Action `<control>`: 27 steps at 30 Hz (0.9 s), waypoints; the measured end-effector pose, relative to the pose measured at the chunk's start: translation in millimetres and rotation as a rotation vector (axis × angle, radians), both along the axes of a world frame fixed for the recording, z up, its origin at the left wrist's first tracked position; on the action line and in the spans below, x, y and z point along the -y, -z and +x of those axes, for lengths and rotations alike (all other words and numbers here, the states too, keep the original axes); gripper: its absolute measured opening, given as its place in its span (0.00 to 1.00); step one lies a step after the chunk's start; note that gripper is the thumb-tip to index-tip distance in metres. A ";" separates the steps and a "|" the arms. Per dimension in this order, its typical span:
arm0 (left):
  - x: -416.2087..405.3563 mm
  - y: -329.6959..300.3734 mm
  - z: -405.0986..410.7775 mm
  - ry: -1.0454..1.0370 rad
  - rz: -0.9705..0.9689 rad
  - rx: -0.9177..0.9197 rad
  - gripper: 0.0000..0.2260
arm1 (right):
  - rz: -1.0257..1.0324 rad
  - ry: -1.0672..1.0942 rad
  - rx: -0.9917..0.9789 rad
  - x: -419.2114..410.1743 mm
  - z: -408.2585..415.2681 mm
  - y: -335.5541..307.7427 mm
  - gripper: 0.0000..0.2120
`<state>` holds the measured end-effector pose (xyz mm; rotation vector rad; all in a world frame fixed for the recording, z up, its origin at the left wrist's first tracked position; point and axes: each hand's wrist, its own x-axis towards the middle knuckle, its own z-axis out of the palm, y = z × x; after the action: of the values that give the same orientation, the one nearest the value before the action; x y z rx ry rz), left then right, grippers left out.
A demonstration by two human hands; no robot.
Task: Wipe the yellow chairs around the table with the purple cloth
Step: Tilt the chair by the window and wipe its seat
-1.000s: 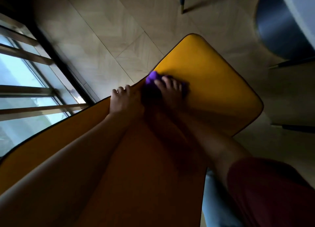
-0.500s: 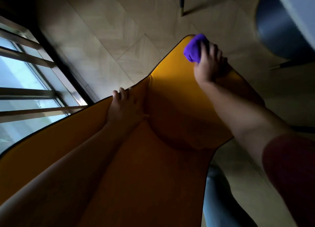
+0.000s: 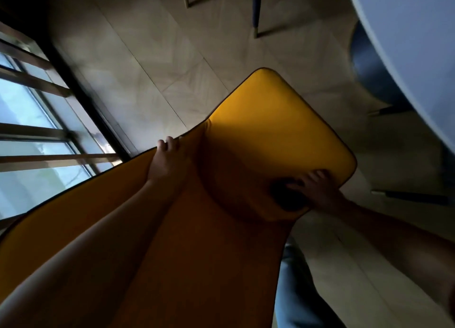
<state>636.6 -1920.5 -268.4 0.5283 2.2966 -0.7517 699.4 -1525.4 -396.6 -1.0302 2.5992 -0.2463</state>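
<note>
Cloth [image 3: 286,198] at chair [image 3: 270,135] seat edge

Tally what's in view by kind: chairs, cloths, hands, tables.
Yellow chair: 1
Cloth, dark in shadow under the right hand: 1
Hands, with the left hand on the backrest edge: 2
Table: 1
Total: 5

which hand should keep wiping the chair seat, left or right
Right. The right hand presses the cloth on the yellow seat; the left hand grips the backrest edge, steadying the chair.
</note>
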 end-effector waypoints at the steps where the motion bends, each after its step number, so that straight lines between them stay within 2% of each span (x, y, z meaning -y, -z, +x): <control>1: 2.4 1.0 0.5 -0.001 0.009 0.002 0.18 | 0.006 0.111 -0.056 -13.8 -8.9 6.6 0.27; 5: 3.4 -5.4 -3.2 -0.011 0.067 -0.009 0.19 | 0.122 0.927 -0.021 -14.0 -32.2 13.3 0.32; 8: 2.6 -23.2 -1.3 0.006 0.053 0.065 0.22 | 0.046 1.299 0.030 48.0 -70.4 21.9 0.33; 10: 18.0 -44.9 -13.4 -0.071 0.082 0.089 0.20 | 0.000 1.290 0.050 95.2 -97.8 32.6 0.32; 13: 62.9 -98.3 -24.4 -0.086 0.089 0.124 0.21 | 0.011 1.057 0.083 170.0 -117.4 41.6 0.28; 16: 85.8 -145.4 11.8 -0.132 0.060 0.021 0.25 | -0.088 0.939 0.187 248.0 -113.6 33.1 0.29; 19: 70.4 -162.6 46.6 -0.193 0.118 -0.032 0.22 | -0.353 0.914 0.309 303.9 -85.4 6.4 0.28; 22: 68.9 -181.9 67.3 -0.325 0.143 -0.104 0.21 | -0.685 1.023 0.624 320.6 -60.2 -29.4 0.31; 24: 72.1 -193.9 91.3 -0.326 0.137 -0.171 0.23 | -0.769 1.064 0.746 319.2 -46.7 -56.9 0.25; 27: 68.8 -207.9 122.4 -0.344 0.235 -0.327 0.22 | -0.857 0.911 0.779 324.0 -16.4 -128.0 0.17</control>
<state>759.0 -1989.3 -60.5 0.1035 2.7032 -0.4254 683.0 -1849.5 -268.6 0.2068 1.9765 -1.6664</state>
